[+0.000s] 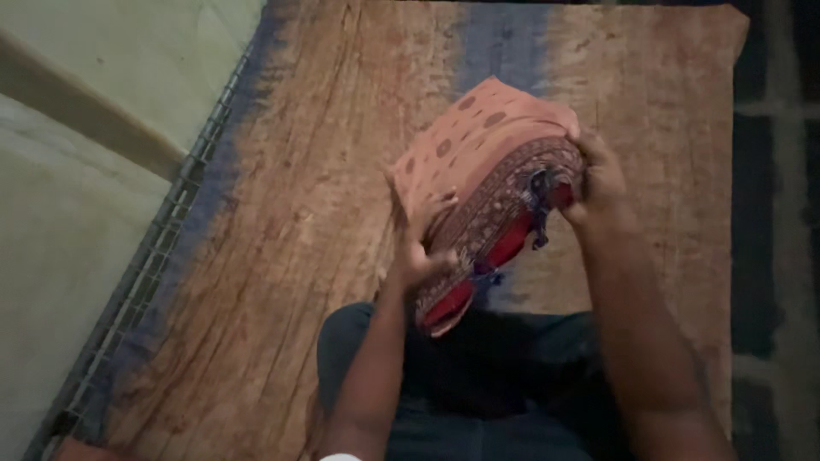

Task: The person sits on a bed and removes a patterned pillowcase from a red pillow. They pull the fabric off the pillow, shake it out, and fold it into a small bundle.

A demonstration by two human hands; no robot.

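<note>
A bed fills most of the view, covered by 1 wrinkled spread in mottled rusty brown with faded blue-grey bands, 1 running down its left border and 1 across the top middle. Along the left side of the bed a metal wire frame shows beside the spread's edge, and past it lies a pale greenish floor. On the right, the spread ends in a straight edge against a dark surface with lighter lines.
</note>
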